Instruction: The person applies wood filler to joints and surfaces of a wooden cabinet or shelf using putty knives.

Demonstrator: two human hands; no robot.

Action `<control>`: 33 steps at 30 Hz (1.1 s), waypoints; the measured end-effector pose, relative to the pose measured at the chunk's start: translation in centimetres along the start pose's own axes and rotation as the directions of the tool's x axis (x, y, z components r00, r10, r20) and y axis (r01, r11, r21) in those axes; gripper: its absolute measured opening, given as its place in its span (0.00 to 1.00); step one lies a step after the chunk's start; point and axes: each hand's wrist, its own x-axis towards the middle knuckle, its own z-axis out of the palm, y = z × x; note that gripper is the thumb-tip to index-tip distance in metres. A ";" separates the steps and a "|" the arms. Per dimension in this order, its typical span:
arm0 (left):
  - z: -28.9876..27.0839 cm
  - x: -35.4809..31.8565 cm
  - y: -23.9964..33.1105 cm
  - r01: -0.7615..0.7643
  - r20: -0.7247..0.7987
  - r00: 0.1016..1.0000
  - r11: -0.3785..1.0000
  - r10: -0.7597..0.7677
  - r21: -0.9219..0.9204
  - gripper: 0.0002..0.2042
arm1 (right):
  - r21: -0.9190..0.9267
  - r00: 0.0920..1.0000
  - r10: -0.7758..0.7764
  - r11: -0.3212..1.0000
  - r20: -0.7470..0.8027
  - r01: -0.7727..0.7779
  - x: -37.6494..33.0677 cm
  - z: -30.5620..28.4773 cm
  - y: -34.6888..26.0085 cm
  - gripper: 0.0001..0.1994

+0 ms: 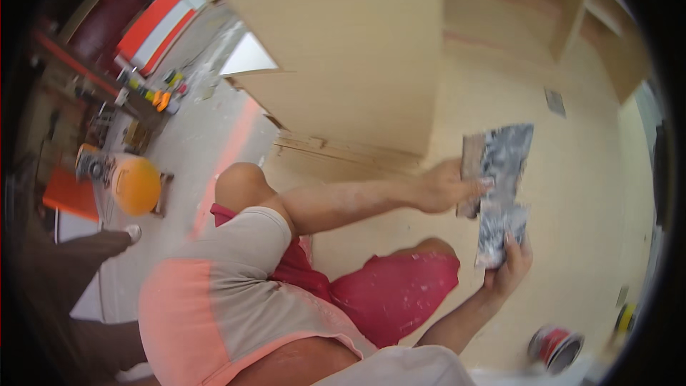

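Note:
My left hand [451, 186] grips a wide scraper [510, 154], its flat face smeared with grey and dark paste, a brown strip along one side. Just below, my right hand [511, 263] pinches a smaller flat scraper [499, 237] coated in the same paste. The two scrapers meet edge to edge or overlap slightly; exactly how they touch is unclear. Both are held over a pale tan surface, in front of my bent knees in red shorts [393, 293].
A red can [556, 347] lies at the lower right, near a yellow and black roll [626, 318]. A tan panel box [343, 57] stands ahead. At left are a rounded yellow object [136, 184], tools [161, 99] and another person's dark-trousered leg [86, 254].

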 end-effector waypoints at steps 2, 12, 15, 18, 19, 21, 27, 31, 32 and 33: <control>0.8 0.4 0.7 0.033 0.072 0.997 0.999 -0.032 -0.017 0.12 | 0.029 0.999 -0.009 1.000 -0.047 0.010 -0.1 -0.3 -0.3 0.16; 7.2 4.5 -1.4 0.192 0.475 0.842 0.965 -0.256 0.180 0.16 | 0.153 0.939 -0.256 0.943 -0.232 0.295 -1.2 -7.7 -4.4 0.16; 7.7 7.1 -1.9 0.404 0.287 0.855 0.901 -0.433 0.155 0.19 | 0.091 0.793 -0.440 0.849 -0.422 0.520 -1.4 -8.9 -4.4 0.15; 6.0 11.3 -3.4 0.423 0.253 0.872 0.905 -0.419 0.043 0.20 | -0.007 0.669 -0.454 0.830 -0.589 0.557 -2.4 -11.9 -3.6 0.15; 6.6 12.2 -2.8 0.424 0.271 0.865 0.904 -0.423 0.059 0.20 | -0.007 0.654 -0.395 0.859 -0.645 0.512 -3.2 -13.2 -3.6 0.15; 7.9 13.7 -2.3 0.421 0.324 0.846 0.904 -0.423 0.078 0.20 | -0.026 0.584 -0.371 0.858 -0.722 0.513 -5.7 -15.5 -4.5 0.15; 14.0 13.9 -6.0 0.611 0.515 0.675 0.792 -0.529 0.012 0.20 | -0.126 0.446 -0.366 0.868 -0.817 0.480 -9.2 -16.2 -2.9 0.17; 19.8 13.3 -6.9 0.610 0.571 0.686 0.784 -0.451 -0.113 0.18 | -0.288 0.359 -0.440 0.868 -0.823 0.405 -10.4 -17.9 -4.8 0.20; 21.5 12.7 -6.7 0.581 0.576 0.700 0.806 -0.422 -0.116 0.18 | -0.302 0.326 -0.446 0.862 -0.833 0.408 -10.5 -19.1 -5.3 0.20; 23.1 12.2 -7.0 0.598 0.546 0.726 0.776 -0.418 -0.201 0.19 | -0.162 0.318 -0.362 0.843 -0.877 0.512 -10.2 -20.9 -5.7 0.19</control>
